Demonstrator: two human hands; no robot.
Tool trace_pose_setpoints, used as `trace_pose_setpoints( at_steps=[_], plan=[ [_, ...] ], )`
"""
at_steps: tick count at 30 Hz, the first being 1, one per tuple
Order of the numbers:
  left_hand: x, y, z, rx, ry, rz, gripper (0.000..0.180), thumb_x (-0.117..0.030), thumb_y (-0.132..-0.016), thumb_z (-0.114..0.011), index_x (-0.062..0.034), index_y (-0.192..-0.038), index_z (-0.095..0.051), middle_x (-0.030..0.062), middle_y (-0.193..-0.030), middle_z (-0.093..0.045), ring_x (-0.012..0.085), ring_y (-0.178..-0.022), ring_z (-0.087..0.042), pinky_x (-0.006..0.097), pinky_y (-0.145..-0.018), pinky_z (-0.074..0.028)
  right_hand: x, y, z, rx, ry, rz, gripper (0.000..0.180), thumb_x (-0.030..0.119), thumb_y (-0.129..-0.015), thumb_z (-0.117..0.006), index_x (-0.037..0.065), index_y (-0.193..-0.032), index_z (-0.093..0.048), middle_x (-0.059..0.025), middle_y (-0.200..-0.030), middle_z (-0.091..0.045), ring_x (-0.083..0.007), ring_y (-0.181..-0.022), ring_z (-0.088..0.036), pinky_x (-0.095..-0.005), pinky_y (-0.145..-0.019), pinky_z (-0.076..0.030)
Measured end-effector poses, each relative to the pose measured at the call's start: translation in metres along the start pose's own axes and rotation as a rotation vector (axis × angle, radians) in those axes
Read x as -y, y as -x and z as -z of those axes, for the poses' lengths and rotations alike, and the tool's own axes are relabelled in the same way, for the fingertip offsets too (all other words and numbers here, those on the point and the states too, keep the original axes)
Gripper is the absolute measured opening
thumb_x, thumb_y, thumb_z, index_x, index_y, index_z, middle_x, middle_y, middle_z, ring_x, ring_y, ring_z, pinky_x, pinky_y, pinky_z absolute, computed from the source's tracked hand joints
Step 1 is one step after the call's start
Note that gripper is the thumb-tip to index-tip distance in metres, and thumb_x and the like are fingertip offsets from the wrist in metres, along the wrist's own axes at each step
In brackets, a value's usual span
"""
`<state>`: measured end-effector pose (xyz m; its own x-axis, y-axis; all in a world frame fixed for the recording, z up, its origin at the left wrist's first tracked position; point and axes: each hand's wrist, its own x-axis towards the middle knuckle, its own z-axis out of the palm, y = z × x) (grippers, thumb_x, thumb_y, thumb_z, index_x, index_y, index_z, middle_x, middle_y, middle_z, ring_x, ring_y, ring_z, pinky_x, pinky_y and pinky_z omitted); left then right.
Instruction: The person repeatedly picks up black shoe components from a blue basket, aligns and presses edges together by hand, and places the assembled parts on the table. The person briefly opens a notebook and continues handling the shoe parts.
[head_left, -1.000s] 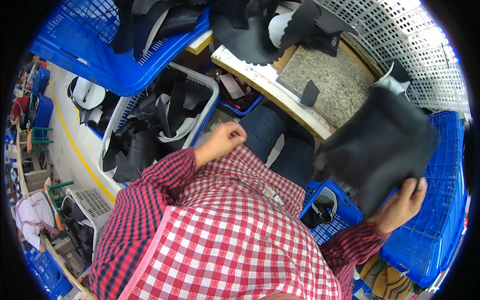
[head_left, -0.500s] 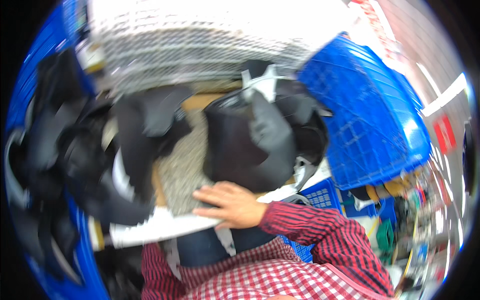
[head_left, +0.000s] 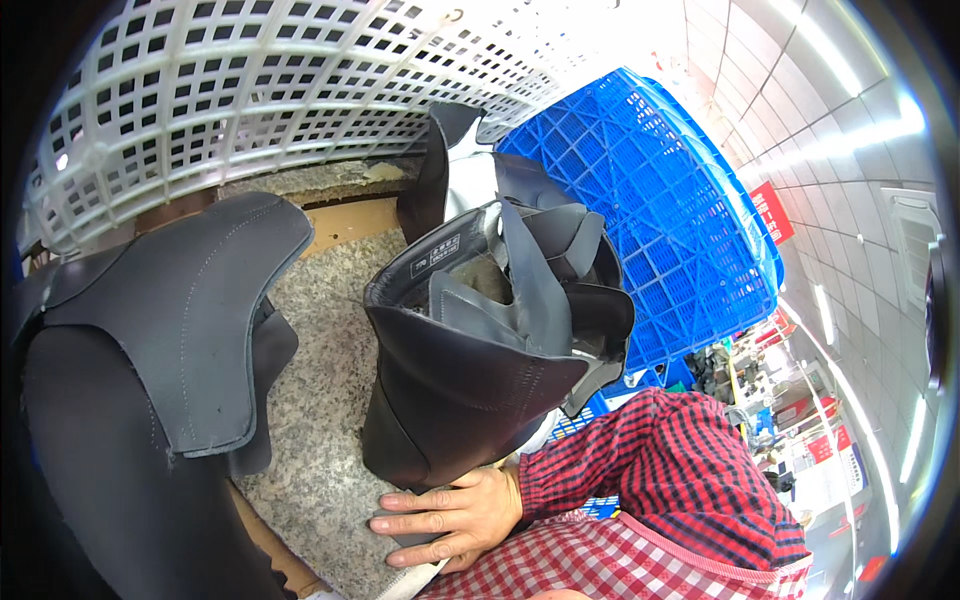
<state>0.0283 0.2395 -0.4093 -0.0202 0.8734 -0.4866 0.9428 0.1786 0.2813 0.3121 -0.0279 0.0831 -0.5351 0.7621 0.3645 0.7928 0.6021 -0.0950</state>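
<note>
My right hand point(head_left: 450, 522) lies over the near edge of a speckled stone slab point(head_left: 315, 385), its fingers stretched out and spread. Under the fingers shows a small dark grey piece point(head_left: 414, 540); its kind I cannot make out. Just beyond the hand stands a black leather boot upper point(head_left: 455, 385), its open top facing me, with a pale label inside and folded grey flaps. Another large black upper point(head_left: 195, 310) with a stitched edge fills the left side and overlaps the slab. My left hand is out of sight.
A white perforated plastic basket point(head_left: 240, 110) walls off the far side. More dark uppers with a white piece point(head_left: 470, 185) stand behind the middle one. A blue crate point(head_left: 650, 220) is tilted up at the right. Farther right are cluttered shelves point(head_left: 745, 385).
My view has swung and come closer. The left upper now looms large; the blue bin at the left and my left sleeve have left the picture. My right hand stays on the slab's near edge.
</note>
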Motion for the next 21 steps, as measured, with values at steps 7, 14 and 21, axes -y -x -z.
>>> trace_pose_setpoints(
  at_steps=[7, 14, 21],
  plan=[
    [0.02, 0.008, -0.005, -0.006, 0.157, 0.069, 0.048, 0.004, -0.09, -0.06, 0.0024, -0.138, -0.055, 0.0206, -0.129, -0.066, 0.0355, -0.108, -0.068, 0.045, -0.097, -0.054, 0.003, -0.003, 0.005, 0.01, -0.024, -0.05, 0.058, 0.047, -0.093, -0.061, 0.023, -0.146, -0.061, -0.0109, -0.155, -0.056, -0.0267, -0.138, -0.059, -0.0327, -0.102, -0.046],
    [0.035, 0.052, 0.027, -0.066, 0.771, 0.14, 0.049, 0.007, -0.089, -0.059, 0.003, -0.138, -0.053, 0.0209, -0.129, -0.065, 0.0356, -0.108, -0.068, 0.045, -0.097, -0.054, 0.0, 0.003, 0.007, 0.063, -0.023, -0.015, 0.071, 0.05, -0.089, -0.064, 0.021, -0.153, -0.052, -0.0131, -0.163, -0.044, -0.0267, -0.142, -0.055, -0.0286, -0.082, -0.045],
    [0.055, 0.224, 0.116, -0.012, 1.43, 0.114, 0.051, 0.01, -0.088, -0.058, 0.0035, -0.139, -0.052, 0.0212, -0.129, -0.064, 0.0357, -0.108, -0.068, 0.046, -0.097, -0.054, -0.003, 0.005, 0.0, -0.049, -0.094, 0.035, 0.092, 0.05, -0.075, -0.078, 0.016, -0.154, -0.046, -0.019, -0.167, -0.034, -0.0329, -0.152, -0.038, -0.0529, -0.117, -0.037]
  ],
)
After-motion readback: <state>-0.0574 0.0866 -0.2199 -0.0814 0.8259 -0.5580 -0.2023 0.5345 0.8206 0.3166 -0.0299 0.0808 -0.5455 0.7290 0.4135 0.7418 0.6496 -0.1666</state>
